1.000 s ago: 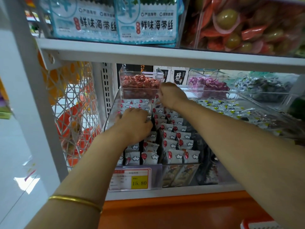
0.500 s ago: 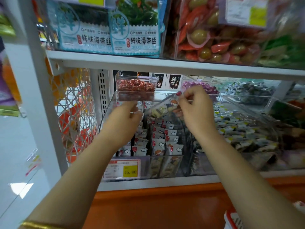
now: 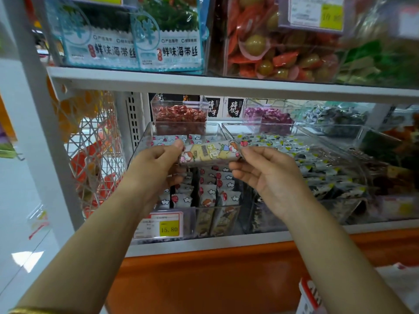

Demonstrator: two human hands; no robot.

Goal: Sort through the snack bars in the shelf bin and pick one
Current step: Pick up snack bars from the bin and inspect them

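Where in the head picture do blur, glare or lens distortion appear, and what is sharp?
Head view, centre: the snack bar pinched between left hand and right hand is fairly sharp; head view, upper right: the green packets and upper price tag are blurred; head view, lower left: a glare patch on the floor; head view: the white shelf edge slants, likely a wide-angle effect.

The snack bar [image 3: 212,152] carries a pale yellow and grey wrapper printed with cartoon figures with orange-red hair and touches of green. The stacked bars [image 3: 214,191] in the clear bin [image 3: 141,141] show white wrappers patterned with red dots and cloud shapes, while the neighbouring packets [image 3: 317,164] are black and white with yellow-green flecks. The price tag [image 3: 158,225] is white with a red border and a yellow panel; the shelf ledge [image 3: 215,268] is orange, and the upper packets [image 3: 167,46] are light blue and white over green contents.
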